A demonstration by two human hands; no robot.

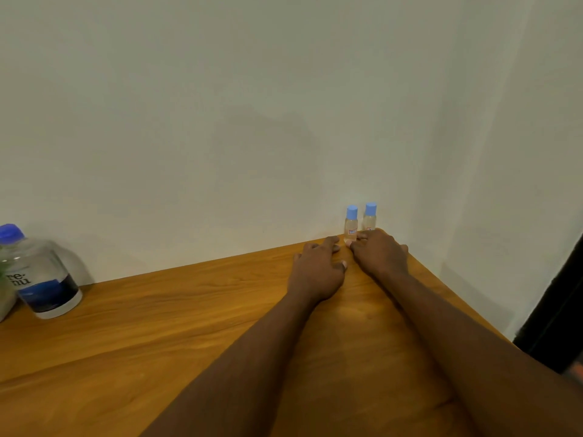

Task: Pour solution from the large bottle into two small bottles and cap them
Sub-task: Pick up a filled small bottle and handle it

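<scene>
Head view: wooden table (157, 326) against a plain pale wall (220, 105).

Two small bottles stand upright at the far edge by the wall, just beside each other and both wearing light blue caps. The left small bottle (350, 224) is clear with a red-and-white label low on its body. The right small bottle (369, 218) looks the same, with its lower part hidden behind the right hand. The contents look pale and clear; fill level can't be read.

The large bottle (44, 275) stands far left on the table, well apart from the small ones. It has a blue cap on, a clear body, a dark blue label band and a white base. Liquid level not readable. A bit of green shows at the frame edge next to it.

The left hand (318, 269) lies palm down on the table, fingers loosely spread, gripping nothing, its fingertips near the left small bottle's base. The right hand (380, 252) is also palm down and relaxed, holding nothing. Its fingertips sit at the foot of the left small bottle; can't tell if they touch.
</scene>
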